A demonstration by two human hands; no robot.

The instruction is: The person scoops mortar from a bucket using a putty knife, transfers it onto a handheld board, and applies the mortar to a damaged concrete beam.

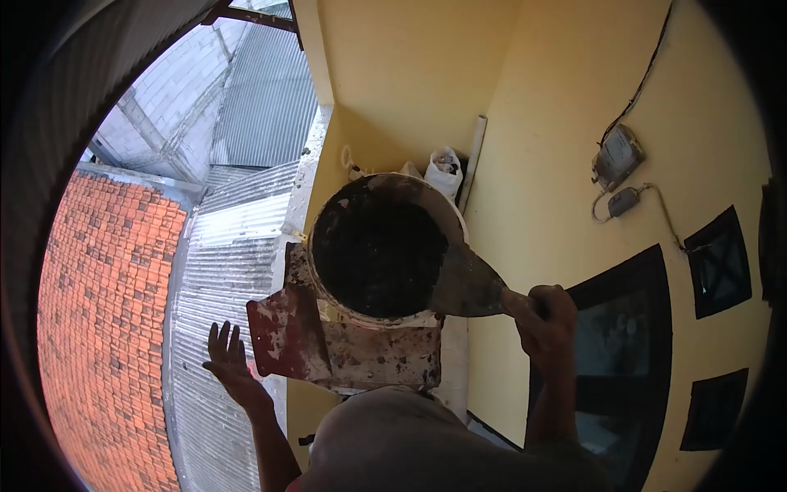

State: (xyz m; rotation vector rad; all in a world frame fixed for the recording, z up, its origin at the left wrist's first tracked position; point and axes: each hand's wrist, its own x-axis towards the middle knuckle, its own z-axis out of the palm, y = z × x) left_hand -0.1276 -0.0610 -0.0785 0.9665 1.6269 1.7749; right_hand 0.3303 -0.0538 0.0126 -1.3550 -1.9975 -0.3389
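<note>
My right hand (543, 321) is closed around the handle of a wide, flared scraper (469, 285). The scraper's stained blade lies over the right rim of a large round bucket (324, 283). Dark material (379, 258) shows inside the bucket, though shadow hides its texture and depth. My left hand (231, 361) is held out to the left with its fingers spread, apart from the bucket and holding nothing. Under and in front of the bucket is a paint-stained platform (385, 354), with a reddish, splattered panel (287, 332) at its left.
A low wall (305, 184) borders the left side, with corrugated roofing (234, 271) and orange roof tiles (111, 328) beyond. A white sack (443, 170) and a pipe (473, 164) stand behind the bucket. On the yellow right wall are an electrical box (619, 157) and dark-framed windows (615, 353).
</note>
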